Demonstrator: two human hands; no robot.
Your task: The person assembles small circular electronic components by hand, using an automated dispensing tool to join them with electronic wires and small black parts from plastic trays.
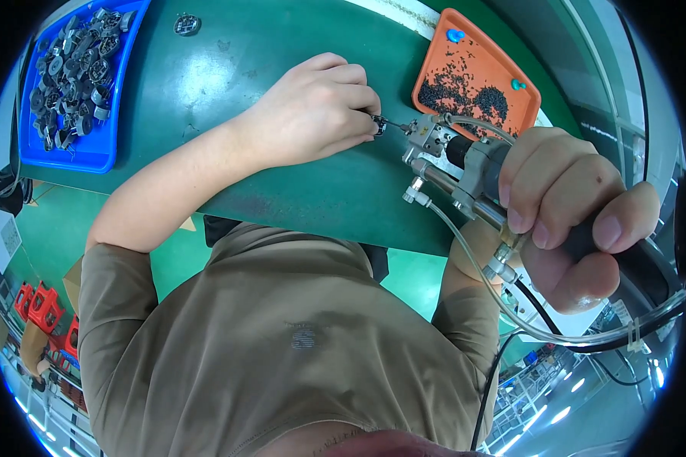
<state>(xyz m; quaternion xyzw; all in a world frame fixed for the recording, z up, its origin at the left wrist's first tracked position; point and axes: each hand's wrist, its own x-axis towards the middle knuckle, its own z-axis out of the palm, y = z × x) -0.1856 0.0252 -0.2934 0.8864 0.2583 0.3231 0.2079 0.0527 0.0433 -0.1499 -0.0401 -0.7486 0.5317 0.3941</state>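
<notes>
Over the green bench my left hand (320, 110) is closed, its fingertips gripping a small dark round part (379, 125), mostly hidden behind the fingers. My right hand (568, 213) is wrapped round a pneumatic screwdriver (465, 164) with a metal head, a dark grip and air hoses. The driver lies nearly level, and its thin bit (396, 124) points left at the part in my left hand. Bit and part meet or nearly meet; I cannot tell whether they touch.
A blue tray (118, 107) heaped with small round motor-like parts stands at the left. One similar part (187, 24) lies alone on the green bench (282, 186). Beyond the driver, an orange tray (427, 65) holds many tiny black screws. A clear hose (465, 244) loops below the driver.
</notes>
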